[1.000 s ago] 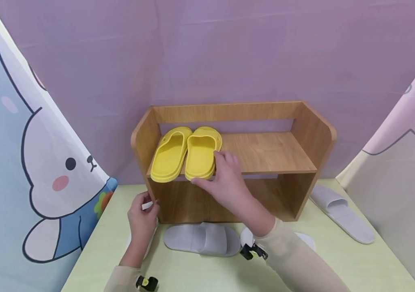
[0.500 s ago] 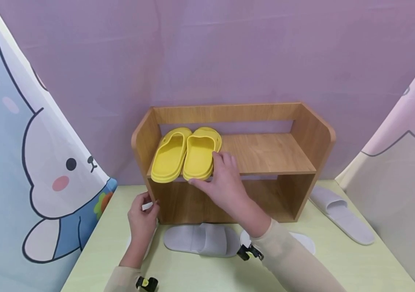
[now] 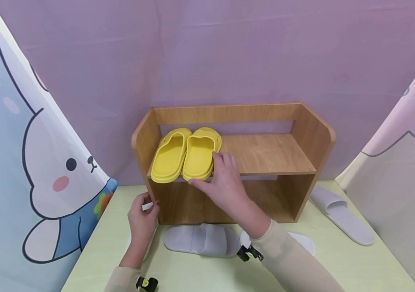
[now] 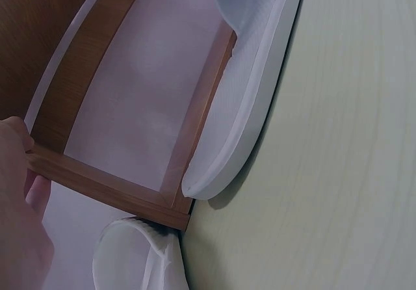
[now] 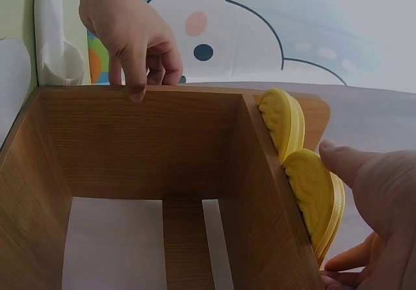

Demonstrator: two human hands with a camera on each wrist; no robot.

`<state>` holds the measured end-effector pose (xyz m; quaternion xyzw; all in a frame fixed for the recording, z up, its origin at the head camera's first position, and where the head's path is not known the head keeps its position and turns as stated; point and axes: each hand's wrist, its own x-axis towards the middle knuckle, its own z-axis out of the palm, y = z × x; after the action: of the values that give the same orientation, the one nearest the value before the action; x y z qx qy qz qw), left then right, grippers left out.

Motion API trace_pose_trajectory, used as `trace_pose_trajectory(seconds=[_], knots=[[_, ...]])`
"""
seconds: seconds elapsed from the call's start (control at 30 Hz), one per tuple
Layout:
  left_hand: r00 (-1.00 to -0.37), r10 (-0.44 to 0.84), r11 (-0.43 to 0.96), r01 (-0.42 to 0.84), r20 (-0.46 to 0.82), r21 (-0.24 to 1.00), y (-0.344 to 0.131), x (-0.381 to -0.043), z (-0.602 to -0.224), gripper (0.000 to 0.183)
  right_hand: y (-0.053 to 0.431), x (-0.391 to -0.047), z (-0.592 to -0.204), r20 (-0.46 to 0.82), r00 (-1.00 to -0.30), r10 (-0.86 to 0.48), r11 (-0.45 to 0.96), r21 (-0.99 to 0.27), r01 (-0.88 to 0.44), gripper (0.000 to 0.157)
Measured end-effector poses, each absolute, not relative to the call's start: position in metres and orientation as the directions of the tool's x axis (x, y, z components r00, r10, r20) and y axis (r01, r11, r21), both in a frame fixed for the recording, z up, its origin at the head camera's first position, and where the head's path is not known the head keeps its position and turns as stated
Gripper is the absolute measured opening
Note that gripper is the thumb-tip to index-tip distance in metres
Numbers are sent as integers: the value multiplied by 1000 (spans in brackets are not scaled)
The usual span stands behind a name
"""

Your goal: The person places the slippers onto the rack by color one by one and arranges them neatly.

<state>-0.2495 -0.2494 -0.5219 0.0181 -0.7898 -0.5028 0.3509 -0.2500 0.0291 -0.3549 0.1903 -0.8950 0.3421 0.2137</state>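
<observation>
Two yellow clogs, a left one [image 3: 168, 160] and a right one [image 3: 198, 156], stand side by side on the upper shelf of a wooden shoe rack [image 3: 269, 152]. My right hand [image 3: 227, 182] holds the right clog by its heel and outer side, the thumb at the heel. In the right wrist view, the thumb touches the back of that yellow clog [image 5: 315, 196]; part of the other fingers is hidden. Low on the rack's left side, my left hand [image 3: 143, 217] grips the front edge of the side panel [image 5: 140, 140], fingers outside and thumb inside.
A grey slipper [image 3: 203, 240] lies along the rack's front. Another grey slipper [image 3: 347, 219] is at the right. One white slipper [image 3: 304, 242] is partly behind my right sleeve; another white slipper [image 5: 52, 30] lies left of the rack. A purple cloth [image 3: 229, 52] hangs behind.
My right hand and the right clog have shifted very slightly left, closer to the other clog. The left hand keeps its grip on the rack.
</observation>
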Motion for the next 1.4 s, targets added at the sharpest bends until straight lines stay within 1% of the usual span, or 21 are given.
trace_pose_trajectory(seconds=[0.17,0.23,0.5,0.63,0.77,0.93,1.1,1.33,1.4], knots=[[-751,-380,493,329,539,806,-250,-250,-522,31,32,-249,-356,523,-830,-195,669,-548,-503,97],[-751,-380,491,332,540,806,-250,-250,-522,32,35,-249,-357,539,-817,-205,659,-541,-522,95],[-751,-386,479,333,535,812,-249,-250,-522,32,53,-245,-369,650,-718,-251,582,-491,-648,86],[-750,-387,467,341,536,816,-250,-251,-523,31,64,-243,-376,685,-686,-244,553,-483,-679,81],[-754,-384,467,339,533,817,-250,-250,-523,32,76,-240,-382,695,-680,-236,546,-484,-684,76],[-757,-383,477,329,530,815,-249,-250,-522,32,93,-236,-387,686,-680,-259,528,-489,-694,71],[-761,-384,481,319,523,817,-248,-249,-521,32,112,-231,-395,668,-687,-288,542,-477,-691,70],[-757,-385,484,321,528,814,-248,-249,-522,33,139,-225,-407,726,-616,-307,527,-409,-745,71],[-755,-385,485,324,531,812,-248,-249,-522,33,146,-224,-410,731,-607,-312,526,-399,-751,73]])
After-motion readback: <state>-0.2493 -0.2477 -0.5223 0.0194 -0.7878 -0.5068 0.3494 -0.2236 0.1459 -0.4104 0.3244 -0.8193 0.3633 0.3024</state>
